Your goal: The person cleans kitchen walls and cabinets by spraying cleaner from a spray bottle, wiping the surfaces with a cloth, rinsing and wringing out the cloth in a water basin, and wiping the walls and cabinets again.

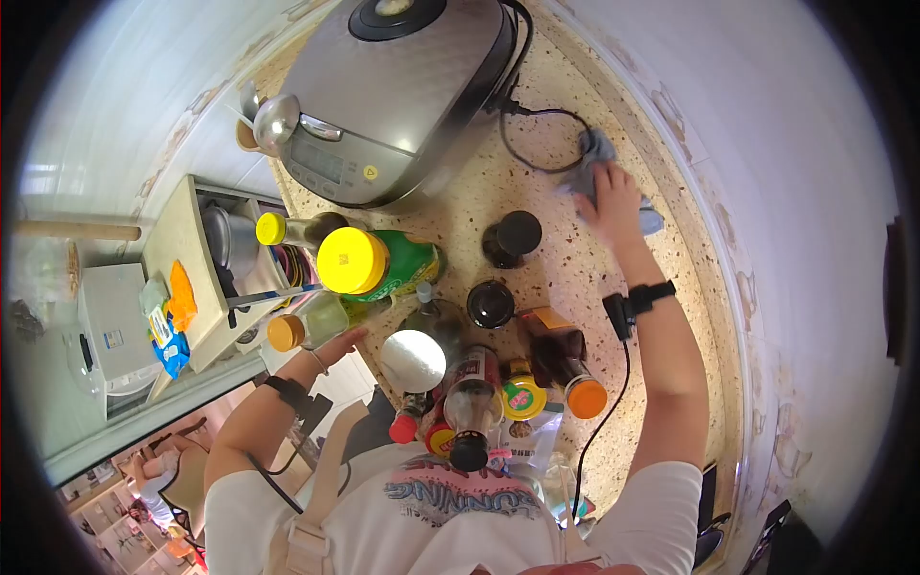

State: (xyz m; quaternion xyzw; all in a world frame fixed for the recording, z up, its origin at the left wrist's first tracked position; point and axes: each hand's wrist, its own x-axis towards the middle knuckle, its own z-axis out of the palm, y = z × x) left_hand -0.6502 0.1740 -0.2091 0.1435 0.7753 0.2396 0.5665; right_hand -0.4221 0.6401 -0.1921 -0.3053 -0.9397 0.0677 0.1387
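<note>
My right hand [613, 206] presses a grey-blue cloth [596, 153] onto the speckled countertop [565, 259], beside the black power cord and near the wall. My left hand [331, 353] is at the counter's left edge, next to a bottle with an orange-yellow cap [286, 333]; its fingers are partly hidden. Close by stand a green container with a yellow lid [353, 261] and a jar with a silvery lid [413, 361]. Two dark-lidded jars [518, 233] are on the middle of the counter.
A large grey rice cooker [383, 105] takes up the back. Several bottles, one with an orange cap [586, 397], crowd the counter near my body. Left are an open cabinet [216, 278] and a white appliance [120, 326]. Another person [158, 479] is at lower left.
</note>
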